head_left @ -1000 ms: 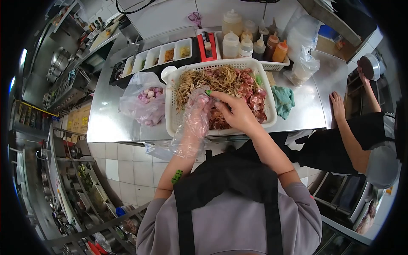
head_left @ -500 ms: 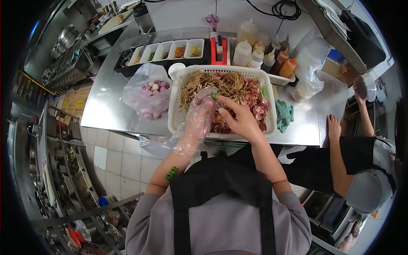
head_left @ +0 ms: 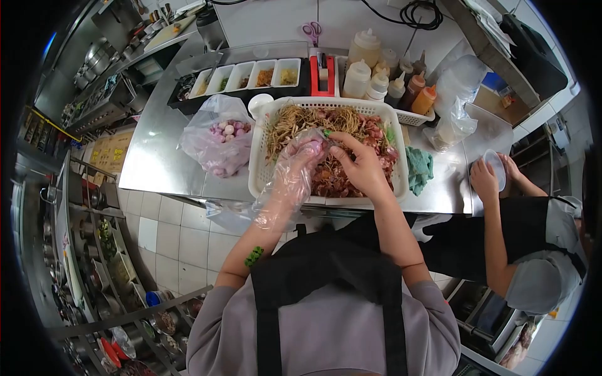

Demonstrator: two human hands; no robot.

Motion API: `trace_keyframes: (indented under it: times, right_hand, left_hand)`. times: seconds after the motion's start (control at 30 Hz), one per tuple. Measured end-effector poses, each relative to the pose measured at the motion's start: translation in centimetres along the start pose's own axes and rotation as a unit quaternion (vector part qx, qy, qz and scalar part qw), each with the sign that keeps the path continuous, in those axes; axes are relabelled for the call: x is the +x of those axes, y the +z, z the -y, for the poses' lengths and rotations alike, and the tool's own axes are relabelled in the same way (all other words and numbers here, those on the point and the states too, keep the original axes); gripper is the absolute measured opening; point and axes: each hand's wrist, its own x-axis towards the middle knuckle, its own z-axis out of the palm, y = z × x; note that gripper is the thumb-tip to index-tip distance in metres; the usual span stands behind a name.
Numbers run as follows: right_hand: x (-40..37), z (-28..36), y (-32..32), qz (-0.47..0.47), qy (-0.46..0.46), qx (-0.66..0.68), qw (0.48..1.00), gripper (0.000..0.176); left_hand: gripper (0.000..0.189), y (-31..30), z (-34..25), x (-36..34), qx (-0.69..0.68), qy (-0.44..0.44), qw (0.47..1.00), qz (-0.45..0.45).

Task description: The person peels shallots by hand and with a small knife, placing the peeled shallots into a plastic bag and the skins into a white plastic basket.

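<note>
My left hand (head_left: 302,156), in a loose clear plastic glove, is curled over the white basket (head_left: 256,164) around a pink-purple shallot (head_left: 312,146). My bare right hand (head_left: 359,164) meets it from the right, thumb and index finger bent together at the left fingertips. A small green piece (head_left: 326,133) shows where the hands meet; what the right fingers pinch, I cannot tell. Below them the basket is filled with reddish papery skins (head_left: 342,178) and dry tan roots and stalks (head_left: 291,119). Left of it, a clear plastic bag (head_left: 204,141) holds peeled shallots (head_left: 231,130).
Behind the basket stand white trays of toppings (head_left: 264,74), a red holder (head_left: 323,78) and squeeze bottles (head_left: 359,78). A green cloth (head_left: 419,170) lies at the right. Another person (head_left: 501,238) stands close at the right, holding a clear bowl (head_left: 495,168).
Both my hands have shifted slightly right over the basket, and more of the pink-purple shallot shows. The other person has lowered the bowl and now has both hands on it.
</note>
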Motion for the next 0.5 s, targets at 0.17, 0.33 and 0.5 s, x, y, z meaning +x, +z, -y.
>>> trace_keyframes:
  times: [0.17,0.33,0.5]
  right_hand:
    - [0.3,-0.3,-0.1,-0.036,-0.016,-0.031,0.999,0.024]
    - [0.3,-0.6,-0.2,-0.062,0.036,-0.069,0.995,0.026]
    - [-0.8,0.3,0.7,0.029,0.016,-0.004,0.999,0.037]
  left_hand:
    - [0.021,0.1,-0.3,0.2,-0.049,-0.025,0.998,-0.006]
    - [0.024,-0.6,-0.4,0.5,-0.090,-0.034,0.995,-0.026]
    - [0.028,-1.6,0.5,1.0,-0.120,0.016,0.993,0.014]
